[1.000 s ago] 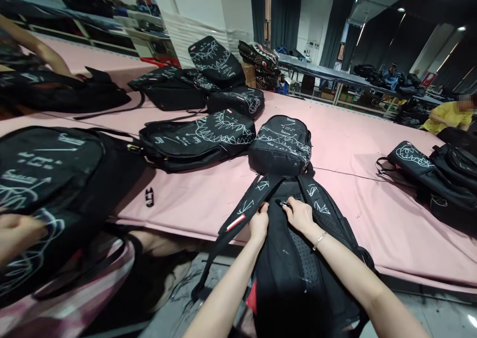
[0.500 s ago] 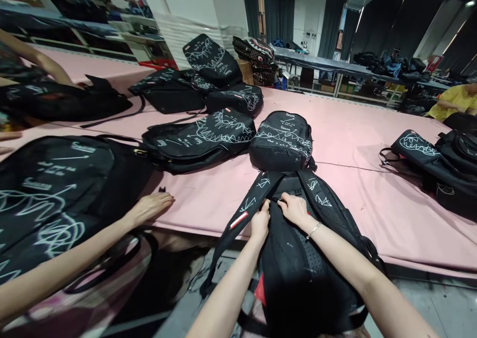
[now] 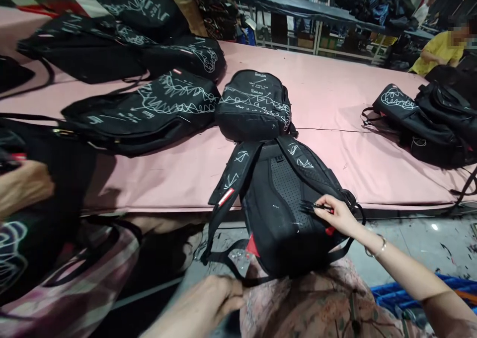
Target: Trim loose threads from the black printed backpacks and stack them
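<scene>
A black backpack [image 3: 268, 228] lies with its padded back panel and shoulder straps facing up, its lower end over my lap. In my right hand [image 3: 337, 216] is a small pair of black thread snips [image 3: 312, 208], its tip over the mesh panel. My left hand [image 3: 218, 298], blurred, is down by the bag's lower left corner, fingers curled next to the lower strap webbing [image 3: 234, 271]. Whether it grips that webbing is unclear. Just beyond, another black backpack [image 3: 257, 107] with white scribbled drawings rests on the pink table [image 3: 328, 164].
More black backpacks [image 3: 156, 109] with white drawings are spread to the left. Another backpack [image 3: 421, 124] sits on the right. A co-worker's hand [image 3: 26, 186] is at a bag on the left. Far right, a person in a yellow top [image 3: 439, 52] works at the table.
Both my hands have left the upper back panel. The left moved down to the lower left corner, the right down and rightward with the snips. The view has tilted down.
</scene>
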`<state>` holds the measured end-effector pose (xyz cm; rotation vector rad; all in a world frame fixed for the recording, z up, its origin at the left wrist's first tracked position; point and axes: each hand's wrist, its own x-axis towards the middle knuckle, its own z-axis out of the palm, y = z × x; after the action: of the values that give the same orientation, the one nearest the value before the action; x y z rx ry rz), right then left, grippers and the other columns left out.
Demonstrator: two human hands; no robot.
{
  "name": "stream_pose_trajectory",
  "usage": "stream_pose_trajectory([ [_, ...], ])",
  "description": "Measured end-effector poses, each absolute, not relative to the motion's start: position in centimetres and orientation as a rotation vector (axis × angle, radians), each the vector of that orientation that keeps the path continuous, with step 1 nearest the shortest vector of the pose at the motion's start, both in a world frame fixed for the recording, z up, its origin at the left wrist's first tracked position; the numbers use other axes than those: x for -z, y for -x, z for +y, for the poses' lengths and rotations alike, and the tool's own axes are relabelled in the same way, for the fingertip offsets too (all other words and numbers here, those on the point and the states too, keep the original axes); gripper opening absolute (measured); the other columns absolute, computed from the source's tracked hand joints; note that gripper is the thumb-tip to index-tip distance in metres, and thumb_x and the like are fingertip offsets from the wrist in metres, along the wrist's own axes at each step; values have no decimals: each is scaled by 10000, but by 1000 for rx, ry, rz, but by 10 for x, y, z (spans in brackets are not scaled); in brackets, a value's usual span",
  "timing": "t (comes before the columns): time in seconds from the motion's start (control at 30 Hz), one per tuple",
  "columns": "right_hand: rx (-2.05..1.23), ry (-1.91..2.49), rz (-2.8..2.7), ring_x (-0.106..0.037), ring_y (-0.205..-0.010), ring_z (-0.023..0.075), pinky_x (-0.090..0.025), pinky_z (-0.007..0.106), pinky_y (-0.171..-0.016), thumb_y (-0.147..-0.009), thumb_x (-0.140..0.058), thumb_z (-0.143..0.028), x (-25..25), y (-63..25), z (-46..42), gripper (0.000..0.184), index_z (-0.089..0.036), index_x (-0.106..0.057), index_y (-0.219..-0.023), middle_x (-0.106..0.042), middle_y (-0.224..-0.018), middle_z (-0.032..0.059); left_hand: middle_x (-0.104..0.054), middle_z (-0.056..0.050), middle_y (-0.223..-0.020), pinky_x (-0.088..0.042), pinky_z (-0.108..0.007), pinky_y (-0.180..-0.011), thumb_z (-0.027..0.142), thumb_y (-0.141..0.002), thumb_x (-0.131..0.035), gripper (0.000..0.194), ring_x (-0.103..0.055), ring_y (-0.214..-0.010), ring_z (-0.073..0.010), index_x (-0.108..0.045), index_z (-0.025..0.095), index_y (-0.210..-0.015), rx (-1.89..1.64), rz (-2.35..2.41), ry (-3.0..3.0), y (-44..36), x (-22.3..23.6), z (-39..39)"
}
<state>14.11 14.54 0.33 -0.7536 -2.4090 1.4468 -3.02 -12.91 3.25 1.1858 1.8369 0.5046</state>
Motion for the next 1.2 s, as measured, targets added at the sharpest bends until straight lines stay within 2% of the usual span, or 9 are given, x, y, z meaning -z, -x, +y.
stream_pose_trajectory([
  [0.13,-1355,842,-2482,-519,-533,102,-400,193,-518,-797,-544,-308,-1,-185,117,159,-201,-548,-915,-552,-616,-48,-568,-1,-596,-377,-208,-553,317,-840,-471,287,-523,-573,-135,-631,195,-635,-762,1631,-1260,18,-50,-129],
  [0.23,-1224,804,-2577,-535,-549,109,-386,195,-534,-793,-555,-293,3,-203,102,125,-206,-569,-882,-591,-639,-34,-562,-24,-612,-398,-225,-551,309,-826,-512,267,-519,-576,-138,-655,183,-638,-1165,1658,-1203,5,-49,-105],
  [0.4,-1124,837,-2659,-563,-585,128,-369,201,-556,-814,-524,-270,14,-222,90,108,-214,-602,-863,-631,-663,-16,-592,-61,-709,-489,-363,-755,378,-750,-625,259,-597,-823,-222,-626,172,-594,-1759,1301,-714,-28,-34,-53],
  [0.47,-1137,834,-2664,-581,-632,136,-370,202,-578,-825,-507,-262,15,-227,86,120,-220,-609,-874,-647,-695,-9,-570,-23,-631,-507,-358,-710,376,-718,-664,240,-616,-743,-201,-606,165,-619,-1847,1153,-506,-40,-33,-36],
  [0.6,-1102,851,-2705,-592,-681,148,-345,206,-591,-835,-516,-283,15,-231,78,107,-219,-595,-868,-656,-736,0,-544,21,-582,-476,-238,-576,334,-683,-707,216,-568,-560,-111,-600,149,-653,-1852,1166,-412,-52,-44,-19],
  [0.83,-886,817,-2813,-564,-647,151,-279,226,-563,-839,-525,-277,23,-230,78,99,-220,-579,-779,-634,-684,15,-549,18,-606,-449,-244,-569,384,-688,-686,272,-564,-564,-115,-568,141,-656,-1741,1311,-537,-63,-59,-1],
  [1.03,-1286,754,-2479,-561,-652,138,-362,222,-603,-819,-545,-312,30,-240,88,118,-211,-602,-800,-632,-712,2,-408,88,-479,-401,-227,-439,435,-736,-614,271,-379,-340,-41,-515,185,-697,-1661,1320,-640,-36,-73,-25],
  [1.1,-1444,810,-2252,-553,-642,131,-386,221,-595,-808,-548,-347,33,-244,95,156,-197,-593,-800,-621,-723,3,-483,64,-499,-437,-254,-475,439,-692,-650,294,-479,-401,-88,-572,206,-853,-1436,1355,-805,-26,-70,-32],
  [1.2,-1560,980,-1890,-519,-603,119,-383,213,-543,-784,-554,-373,39,-247,106,191,-182,-566,-785,-573,-679,-8,-639,-60,-813,-474,-330,-715,379,-658,-677,384,-601,-783,-200,-614,194,-989,-1073,1592,-1069,-24,-48,-18],
])
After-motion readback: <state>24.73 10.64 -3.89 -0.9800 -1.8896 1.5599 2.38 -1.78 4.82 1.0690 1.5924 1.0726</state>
